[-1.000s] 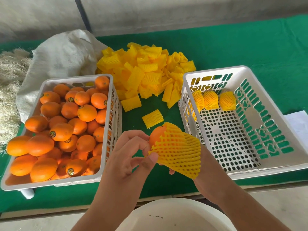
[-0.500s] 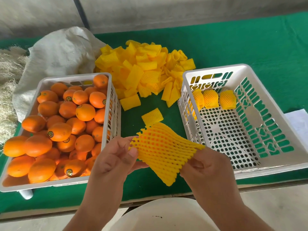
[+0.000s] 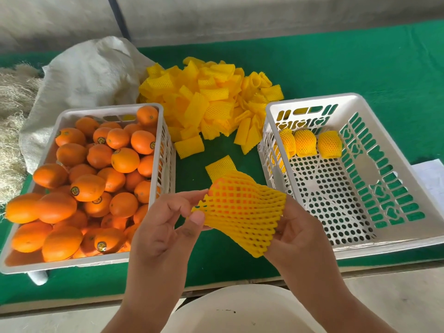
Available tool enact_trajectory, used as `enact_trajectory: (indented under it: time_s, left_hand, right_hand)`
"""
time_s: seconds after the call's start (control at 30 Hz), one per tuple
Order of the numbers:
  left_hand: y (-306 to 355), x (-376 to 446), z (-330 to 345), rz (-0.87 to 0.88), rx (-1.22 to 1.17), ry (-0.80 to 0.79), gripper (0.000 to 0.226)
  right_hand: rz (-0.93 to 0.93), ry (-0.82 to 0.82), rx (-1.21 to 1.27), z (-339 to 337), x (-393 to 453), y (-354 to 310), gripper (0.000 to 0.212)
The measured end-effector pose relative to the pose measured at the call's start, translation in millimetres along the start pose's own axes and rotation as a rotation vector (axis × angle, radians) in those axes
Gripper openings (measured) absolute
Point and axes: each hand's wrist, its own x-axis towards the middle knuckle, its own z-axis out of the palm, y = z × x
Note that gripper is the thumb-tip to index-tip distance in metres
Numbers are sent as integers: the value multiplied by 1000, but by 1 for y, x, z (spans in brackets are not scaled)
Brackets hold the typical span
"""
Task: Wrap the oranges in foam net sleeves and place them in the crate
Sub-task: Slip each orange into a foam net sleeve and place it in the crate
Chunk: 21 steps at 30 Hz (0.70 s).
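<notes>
A yellow foam net sleeve [image 3: 242,212] is stretched between my hands above the green table, with an orange [image 3: 222,188] showing through its upper left part. My left hand [image 3: 168,227] pinches the sleeve's left edge between thumb and fingers. My right hand [image 3: 298,227] grips its right end from below. The white crate on the right [image 3: 374,241] holds three wrapped oranges [image 3: 310,144] along its far wall. A white crate on the left [image 3: 153,253] is full of bare oranges [image 3: 96,183].
A heap of yellow foam sleeves [image 3: 209,99] lies between the crates at the back, with one loose sleeve [image 3: 219,165] just beyond my hands. A white sack [image 3: 89,73] and straw [image 3: 12,116] sit far left. A white round rim [image 3: 240,308] is below the table edge.
The sleeve has been pulled from the orange's right side over the whole fruit, then stretched wide between both hands. The orange, partly bare before, now sits inside the net.
</notes>
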Motion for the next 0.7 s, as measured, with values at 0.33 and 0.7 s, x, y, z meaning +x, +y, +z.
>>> enact_trajectory:
  time_s: [0.33, 0.7]
  left_hand:
    - [6, 0, 6, -107, 17, 13, 17]
    - [11, 9, 10, -152, 202, -6, 48]
  right_hand:
    - [-212, 75, -119, -4, -3, 11, 50]
    - [-537, 70, -479, -7, 0, 24, 34]
